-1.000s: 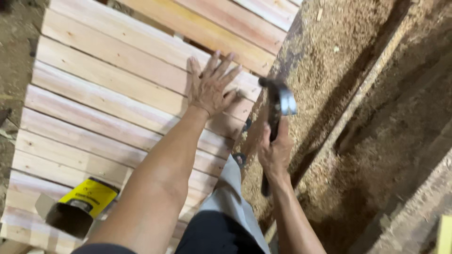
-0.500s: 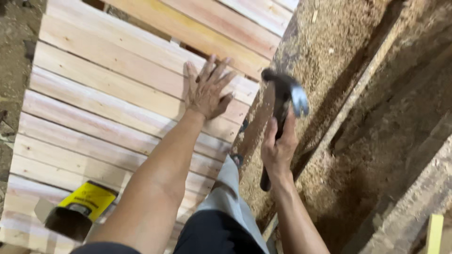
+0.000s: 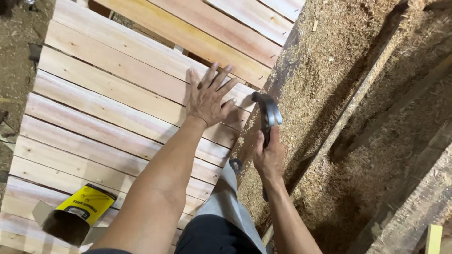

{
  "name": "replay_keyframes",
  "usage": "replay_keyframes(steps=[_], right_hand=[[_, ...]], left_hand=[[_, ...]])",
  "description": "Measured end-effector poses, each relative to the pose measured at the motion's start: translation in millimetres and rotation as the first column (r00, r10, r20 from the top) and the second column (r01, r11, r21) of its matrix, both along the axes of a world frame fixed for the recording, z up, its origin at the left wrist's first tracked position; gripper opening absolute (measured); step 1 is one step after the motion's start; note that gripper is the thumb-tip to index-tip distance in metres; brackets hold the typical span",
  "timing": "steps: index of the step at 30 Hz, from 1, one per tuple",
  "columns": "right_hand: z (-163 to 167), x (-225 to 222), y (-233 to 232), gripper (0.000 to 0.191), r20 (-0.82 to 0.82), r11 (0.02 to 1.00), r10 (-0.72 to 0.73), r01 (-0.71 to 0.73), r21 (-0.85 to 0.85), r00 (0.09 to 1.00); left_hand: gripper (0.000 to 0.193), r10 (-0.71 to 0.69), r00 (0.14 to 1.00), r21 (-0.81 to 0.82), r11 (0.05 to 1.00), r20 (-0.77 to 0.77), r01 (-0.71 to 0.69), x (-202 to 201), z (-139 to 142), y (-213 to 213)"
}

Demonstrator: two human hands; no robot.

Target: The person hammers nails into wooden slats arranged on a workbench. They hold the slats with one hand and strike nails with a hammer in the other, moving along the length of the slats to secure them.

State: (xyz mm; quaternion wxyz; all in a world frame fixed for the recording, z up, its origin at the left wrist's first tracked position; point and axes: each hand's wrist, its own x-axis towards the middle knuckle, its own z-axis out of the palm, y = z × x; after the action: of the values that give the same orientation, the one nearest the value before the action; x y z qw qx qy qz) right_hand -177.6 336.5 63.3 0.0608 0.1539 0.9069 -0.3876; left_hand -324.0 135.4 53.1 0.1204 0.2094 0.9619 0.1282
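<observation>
Under me lay the big wooden panel (image 3: 108,117), made of long pale boards side by side with thin gaps between them. It filled most of my view. Beside it, on my right, was ground thick with sawdust (image 3: 329,94), and a rough old beam (image 3: 414,207) crossed the corner.

My left hand (image 3: 207,96) was open and flat, fingers spread wide, pressing on a board near the right end of the panel. I think pressing there was the good way to keep the board from jumping when it got hit. I judged it best to keep those fingers well back from the edge.

My right hand (image 3: 268,157) was closed tight around the handle of the hammer (image 3: 267,117). The dark metal head was up in the air, just past the ends of the boards, close to my left fingertips. I could not see a nail there. A short, straight hit seemed wiser than a wild swing, with my eyes on the spot and not on the hammer.

Down by my left arm, a small yellow and black box (image 3: 77,211) lay on the boards, open at one end.
</observation>
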Motion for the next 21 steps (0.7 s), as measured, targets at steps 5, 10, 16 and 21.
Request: replay_keyframes(steps=[5, 10, 16, 21], right_hand=[[-8, 0, 3, 0.038, -0.279, 0.998, -0.002, -0.015, -0.06, 0.96], [-6, -8, 15, 0.028, 0.208, 0.993, -0.117, 0.111, 0.037, 0.971], [39, -80, 39, 0.02, 0.41, 0.616, -0.266, 0.481, -0.624, 0.873], [73, -127, 27, 0.041, 0.218, 0.913, -0.264, 0.317, -0.259, 0.94]], left_hand=[[0.07, -0.003, 1.0, -0.007, 1.0, -0.023, 0.003, 1, -1, 0], [0.079, 0.006, 0.996, -0.02, 1.0, -0.084, -0.007, 0, -2, 4], [0.076, -0.07, 0.997, -0.061, 0.996, 0.011, 0.071, -58, -5, 24], [0.077, -0.157, 0.972, -0.212, 0.97, -0.174, 0.119, -73, -3, 28]])
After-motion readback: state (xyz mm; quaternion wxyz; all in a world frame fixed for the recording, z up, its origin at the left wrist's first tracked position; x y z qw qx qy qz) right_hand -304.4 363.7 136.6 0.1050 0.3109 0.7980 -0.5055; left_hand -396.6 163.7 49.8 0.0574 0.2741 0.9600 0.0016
